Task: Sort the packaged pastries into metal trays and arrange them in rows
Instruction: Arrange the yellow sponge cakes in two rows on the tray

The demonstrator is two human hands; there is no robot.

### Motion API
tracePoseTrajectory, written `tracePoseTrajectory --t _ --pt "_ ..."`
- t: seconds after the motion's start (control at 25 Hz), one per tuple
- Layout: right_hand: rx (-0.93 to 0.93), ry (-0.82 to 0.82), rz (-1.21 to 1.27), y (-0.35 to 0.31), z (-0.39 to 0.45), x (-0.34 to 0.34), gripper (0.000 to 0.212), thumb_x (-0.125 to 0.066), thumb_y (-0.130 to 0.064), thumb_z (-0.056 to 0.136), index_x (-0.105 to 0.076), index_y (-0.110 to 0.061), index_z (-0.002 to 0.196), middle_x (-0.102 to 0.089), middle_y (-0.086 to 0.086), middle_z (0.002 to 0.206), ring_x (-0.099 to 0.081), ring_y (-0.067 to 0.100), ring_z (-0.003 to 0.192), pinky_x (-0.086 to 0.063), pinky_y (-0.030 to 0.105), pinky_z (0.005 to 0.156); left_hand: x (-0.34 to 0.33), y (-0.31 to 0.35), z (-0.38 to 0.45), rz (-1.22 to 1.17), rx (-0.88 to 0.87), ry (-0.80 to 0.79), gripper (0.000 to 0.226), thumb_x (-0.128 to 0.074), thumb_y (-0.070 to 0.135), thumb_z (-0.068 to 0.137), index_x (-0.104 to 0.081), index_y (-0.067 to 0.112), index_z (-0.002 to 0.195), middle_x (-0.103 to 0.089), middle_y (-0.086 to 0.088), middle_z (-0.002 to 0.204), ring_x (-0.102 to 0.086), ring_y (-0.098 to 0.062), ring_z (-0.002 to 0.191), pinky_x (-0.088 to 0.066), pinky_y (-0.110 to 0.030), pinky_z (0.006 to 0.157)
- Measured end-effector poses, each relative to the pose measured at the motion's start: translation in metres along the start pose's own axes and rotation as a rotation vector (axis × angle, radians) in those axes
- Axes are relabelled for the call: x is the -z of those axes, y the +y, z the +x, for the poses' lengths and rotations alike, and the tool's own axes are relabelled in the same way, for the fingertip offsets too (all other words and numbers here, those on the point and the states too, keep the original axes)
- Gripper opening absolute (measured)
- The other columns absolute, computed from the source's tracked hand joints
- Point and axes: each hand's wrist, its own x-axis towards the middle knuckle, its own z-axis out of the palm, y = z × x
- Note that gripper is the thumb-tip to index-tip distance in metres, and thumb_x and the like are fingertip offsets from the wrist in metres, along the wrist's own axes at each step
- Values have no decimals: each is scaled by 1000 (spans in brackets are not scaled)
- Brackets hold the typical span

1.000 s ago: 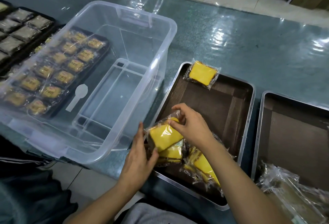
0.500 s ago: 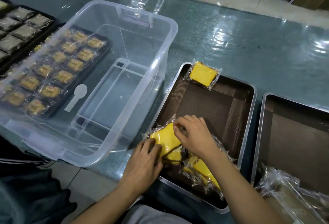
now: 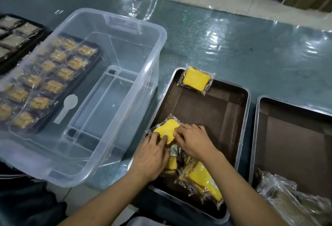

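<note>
Glossy teal tabletop [image 3: 233,49] w/ metal tray [image 3: 245,118], both hands' fingers [image 3: 162,138] curled, gripping crinkly-wrapped yellow square pastry [image 3: 166,128]

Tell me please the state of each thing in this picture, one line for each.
Clear bin: open, nothing inside.
Middle tray: mostly bare.
Far pastry: lying flat, wrapped.
Near pastry: touched by both hands.
Left hand: resting on it.
Right hand: resting on it.
</note>
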Motion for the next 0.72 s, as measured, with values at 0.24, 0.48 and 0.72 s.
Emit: tracePoseTrajectory --t 0.24,0.48,0.72 --pt "-74 -2 -37 20 14 6 46 -28 -51 106 -60 -29 131 -57 -6 138 -49 22 128 -27 45 108 -1 9 34 47 5 -53 59 -16 53 99 -39 25 145 -45 1 147 -36 -22 138 -31 -39 116" --pt "-171 -1 -25 41 20 13 47 -26 -49 107 -61 -28 129 -55 -3 135 -51 22 127 -28 47 109 -6 24 69 35 12 -166 47 -26 49 105 -41 23 142 -35 -1 158 -31 -27 142 -29 -44 113" --pt "-298 53 19 68 2 15 45 -28 -48 107 -60 -26 128 -54 -1 133 -55 25 122 -37 46 101 -13 48 99 -5 -54 -202 51 -29 48 105 -36 21 148 -23 0 164 -28 -31 143 -28 -47 114"
